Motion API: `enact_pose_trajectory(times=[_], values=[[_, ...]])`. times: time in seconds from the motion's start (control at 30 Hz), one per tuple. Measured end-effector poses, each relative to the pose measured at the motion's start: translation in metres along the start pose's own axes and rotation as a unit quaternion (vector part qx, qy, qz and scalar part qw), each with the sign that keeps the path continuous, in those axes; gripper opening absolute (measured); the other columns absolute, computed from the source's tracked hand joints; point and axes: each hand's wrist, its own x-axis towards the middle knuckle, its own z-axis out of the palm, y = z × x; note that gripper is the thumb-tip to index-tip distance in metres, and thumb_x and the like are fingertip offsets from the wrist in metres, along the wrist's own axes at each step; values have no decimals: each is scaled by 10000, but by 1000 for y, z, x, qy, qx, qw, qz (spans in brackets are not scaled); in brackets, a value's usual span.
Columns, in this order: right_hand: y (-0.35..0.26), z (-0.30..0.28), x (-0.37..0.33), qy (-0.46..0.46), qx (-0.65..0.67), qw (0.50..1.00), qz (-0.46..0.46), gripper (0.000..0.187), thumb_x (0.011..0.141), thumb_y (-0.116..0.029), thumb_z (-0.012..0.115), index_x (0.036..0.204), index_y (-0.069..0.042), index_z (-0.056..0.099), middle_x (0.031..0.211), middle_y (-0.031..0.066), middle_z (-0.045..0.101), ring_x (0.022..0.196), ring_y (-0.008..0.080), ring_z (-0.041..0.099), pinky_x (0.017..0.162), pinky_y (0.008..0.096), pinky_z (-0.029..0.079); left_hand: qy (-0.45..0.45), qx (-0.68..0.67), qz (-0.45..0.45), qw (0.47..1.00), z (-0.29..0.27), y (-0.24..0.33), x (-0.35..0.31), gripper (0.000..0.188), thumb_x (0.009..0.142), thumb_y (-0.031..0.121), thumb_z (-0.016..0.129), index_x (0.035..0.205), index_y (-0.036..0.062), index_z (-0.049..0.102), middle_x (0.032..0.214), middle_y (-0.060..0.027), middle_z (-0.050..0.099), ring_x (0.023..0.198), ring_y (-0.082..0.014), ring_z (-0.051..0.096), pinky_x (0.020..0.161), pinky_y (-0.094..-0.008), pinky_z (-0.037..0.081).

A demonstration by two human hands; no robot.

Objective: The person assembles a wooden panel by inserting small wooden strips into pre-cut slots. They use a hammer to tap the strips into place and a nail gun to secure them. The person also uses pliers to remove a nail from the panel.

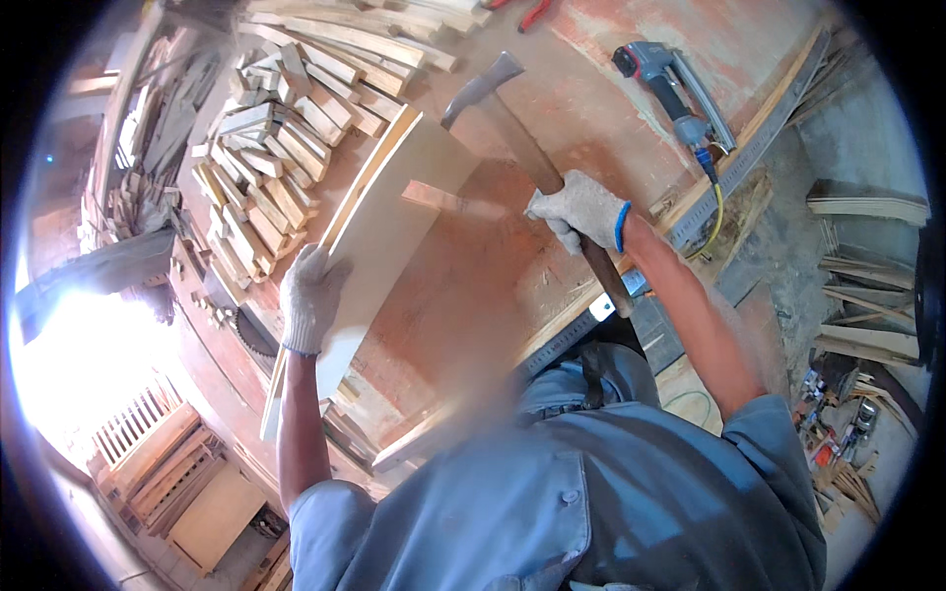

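My left hand [309,299], in a white knitted glove, is closed over the long edge of a pale flat board [399,222] with a light wooden strip [367,167] along its upper edge. The board leans at a slant on the reddish, worn workbench [473,276]. In my gloved right hand [583,211], the wooden handle of a hammer [527,148] is gripped around its middle. Its metal head points up and away, beyond the board's far end, and the handle's butt reaches the bench's near edge. A small strip of wood [448,200] lies between the board and my right hand.
Short wood blocks [271,182] lie heaped at the far left. A pneumatic nail gun [680,103] with a yellow hose [717,212] rests at the right, near a metal rule [695,217] along the bench edge. A toothed saw blade [254,333] shows at the left.
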Motion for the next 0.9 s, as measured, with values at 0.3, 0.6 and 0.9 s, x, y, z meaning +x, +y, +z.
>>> enact_pose_trajectory(times=[0.3,0.6,0.9], values=[[12,15,-57,90,-43,995,-3,266,959,-254,708,921,-17,594,649,69,604,470,174,596,434,359,502,73,58,-3,996,29,49,-49,180,925,271,713,954,93,710,1026,-107,690,931,-352,701,801,-451,548],[19,7,-37,89,-42,995,17,256,954,-214,710,830,-8,624,605,51,571,435,165,579,389,359,462,42,-2,5,999,12,35,-30,160,905,219,757,949,80,692,971,-121,670,888,-368,686,767,-444,538],[0,7,-16,87,-71,994,16,260,945,-210,726,805,-9,637,586,42,563,447,152,571,406,352,471,-33,-63,27,997,5,-12,9,170,888,170,771,938,30,688,913,-139,627,825,-341,631,741,-419,514]])
